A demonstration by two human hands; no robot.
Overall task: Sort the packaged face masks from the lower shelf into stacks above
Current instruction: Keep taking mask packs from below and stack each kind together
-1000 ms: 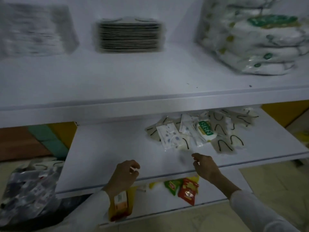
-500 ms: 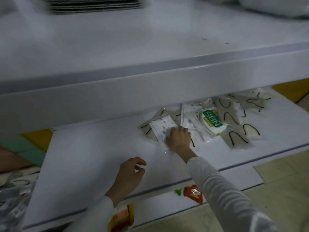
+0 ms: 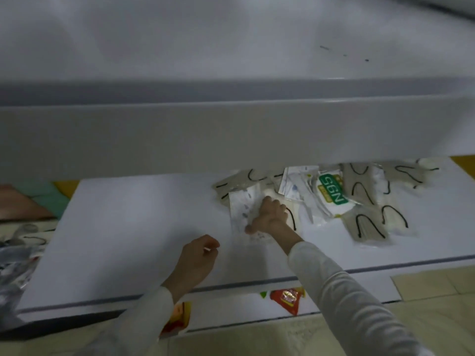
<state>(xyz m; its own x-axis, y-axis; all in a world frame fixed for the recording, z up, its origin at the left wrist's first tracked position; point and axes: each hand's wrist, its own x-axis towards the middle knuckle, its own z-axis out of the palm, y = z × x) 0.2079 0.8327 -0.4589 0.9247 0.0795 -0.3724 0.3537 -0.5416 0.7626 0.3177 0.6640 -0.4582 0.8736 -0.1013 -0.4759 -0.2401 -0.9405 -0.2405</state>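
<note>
At the frame's centre the right hand (image 3: 270,217), fingers and thumb curled on the patterned mask packet (image 3: 241,209), should slide only this one off the pile (image 3: 359,191) before lifting.

Red snack packet (image 3: 288,299) on bottom white shelf (image 3: 231,313), below and nearer than right grip (image 3: 270,215). Green packet edge (image 3: 262,294) just left of it. Orange-yellow packet (image 3: 177,317) below left grip (image 3: 198,260), partly hidden. Beige tiled floor (image 3: 426,286) low right of right grip. Dark bag (image 3: 12,258) far left of left grip, contents blurred. Teal, pink and yellow panels (image 3: 38,201) behind it.
</note>
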